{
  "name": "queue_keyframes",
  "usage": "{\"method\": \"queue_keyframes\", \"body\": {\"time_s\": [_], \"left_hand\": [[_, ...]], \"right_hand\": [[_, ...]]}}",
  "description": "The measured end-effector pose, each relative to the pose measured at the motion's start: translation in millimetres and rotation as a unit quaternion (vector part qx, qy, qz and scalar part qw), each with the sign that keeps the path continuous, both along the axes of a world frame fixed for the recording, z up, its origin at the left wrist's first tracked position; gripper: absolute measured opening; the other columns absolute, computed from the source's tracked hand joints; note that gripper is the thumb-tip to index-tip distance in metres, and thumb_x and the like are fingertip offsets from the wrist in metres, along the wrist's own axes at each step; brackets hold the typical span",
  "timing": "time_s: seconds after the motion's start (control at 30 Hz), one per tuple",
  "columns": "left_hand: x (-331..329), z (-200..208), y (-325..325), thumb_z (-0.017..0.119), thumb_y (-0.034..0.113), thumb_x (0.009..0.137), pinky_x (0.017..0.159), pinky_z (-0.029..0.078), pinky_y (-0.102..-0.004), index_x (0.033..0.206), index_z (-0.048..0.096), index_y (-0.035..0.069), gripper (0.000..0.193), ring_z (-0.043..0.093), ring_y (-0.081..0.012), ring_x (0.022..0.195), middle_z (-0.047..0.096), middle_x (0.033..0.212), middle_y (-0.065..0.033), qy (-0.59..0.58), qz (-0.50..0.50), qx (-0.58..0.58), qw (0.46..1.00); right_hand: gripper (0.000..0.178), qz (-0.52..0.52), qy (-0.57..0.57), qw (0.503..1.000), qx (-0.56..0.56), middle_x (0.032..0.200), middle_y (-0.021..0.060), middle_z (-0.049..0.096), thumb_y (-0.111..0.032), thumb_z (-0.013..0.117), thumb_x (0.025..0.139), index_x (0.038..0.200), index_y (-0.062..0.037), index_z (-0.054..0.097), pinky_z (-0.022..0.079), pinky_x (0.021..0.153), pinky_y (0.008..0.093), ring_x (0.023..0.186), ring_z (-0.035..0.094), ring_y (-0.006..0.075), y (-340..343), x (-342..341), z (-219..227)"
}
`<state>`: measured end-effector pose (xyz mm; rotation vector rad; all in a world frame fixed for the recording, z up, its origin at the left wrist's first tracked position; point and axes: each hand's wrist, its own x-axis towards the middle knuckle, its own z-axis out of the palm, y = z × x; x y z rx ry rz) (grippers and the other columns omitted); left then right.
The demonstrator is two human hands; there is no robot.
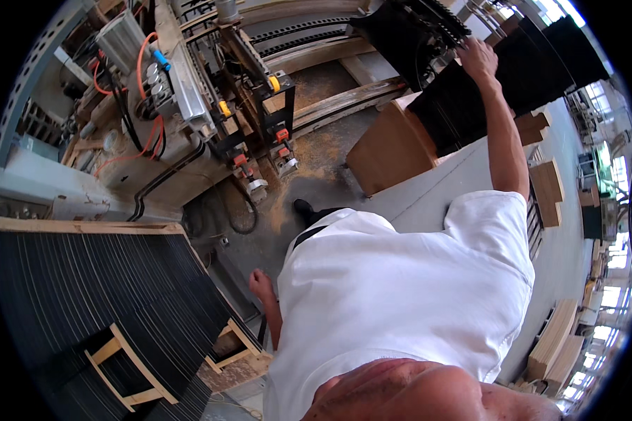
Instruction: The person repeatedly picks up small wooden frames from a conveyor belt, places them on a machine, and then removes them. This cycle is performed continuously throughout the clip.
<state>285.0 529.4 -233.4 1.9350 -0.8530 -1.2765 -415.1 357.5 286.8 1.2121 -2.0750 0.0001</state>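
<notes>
My right arm reaches out to the far right. At its end my right hand [478, 59] has its fingers bent over the edge of a black piece with a notched rim [428, 35]; what lies under the fingertips is partly hidden. Just beside that hand, a stack of long black boards [463, 109] rests on a brown wooden block [390, 151]. My left hand [261, 285] hangs low by my left side with its fingers curled in, and nothing shows in it. Nearest to it is a large stack of black strips [119, 288] at the lower left.
A machine [154, 158] with orange hoses stands at the upper left, its clamp arms [249, 158] reaching toward the middle. Sawdust covers the floor [309, 151] there. Wooden rails [351, 102] run along the far side. Stacked boards [555, 340] lie at the right.
</notes>
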Motion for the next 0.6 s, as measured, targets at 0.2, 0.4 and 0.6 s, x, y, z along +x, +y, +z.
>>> {"method": "queue_keyframes", "body": {"time_s": [0.2,0.4,0.6], "left_hand": [[15.0,-0.6,-84.1,0.056,0.017,0.092,0.049,0.043,-0.0248,0.100,0.064,0.005,0.016,0.053,-0.0104,0.057,0.059,0.072,-0.0002,0.150,0.056,-0.016,0.987],[3.2,-1.1,-119.6,0.063,0.018,0.088,0.052,0.046,-0.0259,0.100,0.067,0.004,0.019,0.056,-0.0103,0.060,0.062,0.076,-0.0013,0.073,-0.020,-0.018,0.997],[-74.1,54.9,-188.0,0.063,0.020,0.089,0.057,0.048,-0.0273,0.103,0.068,0.003,0.022,0.058,-0.0101,0.064,0.065,0.077,-0.0026,0.045,-0.087,-0.080,0.992]], "right_hand": [[0.030,-0.046,-0.254,0.964,0.063,0.102,0.0152,0.067,-0.022,0.065,0.077,0.103,-0.0076,0.065,0.050,0.083,0.0425,0.100,0.063,0.0340,73.3,-104.9,-58.8],[0.026,-0.014,-0.298,0.953,-0.059,0.097,0.0116,0.070,-0.018,0.066,0.080,0.106,-0.0112,0.068,0.051,0.082,0.0381,0.095,0.067,0.0279,69.9,-90.9,-70.0],[0.029,0.152,-0.346,0.908,-0.181,0.099,0.0091,0.071,-0.020,0.068,0.084,0.112,-0.0121,0.068,0.051,0.083,0.0335,0.096,0.067,0.0210,-63.9,-37.3,-64.3]]}}
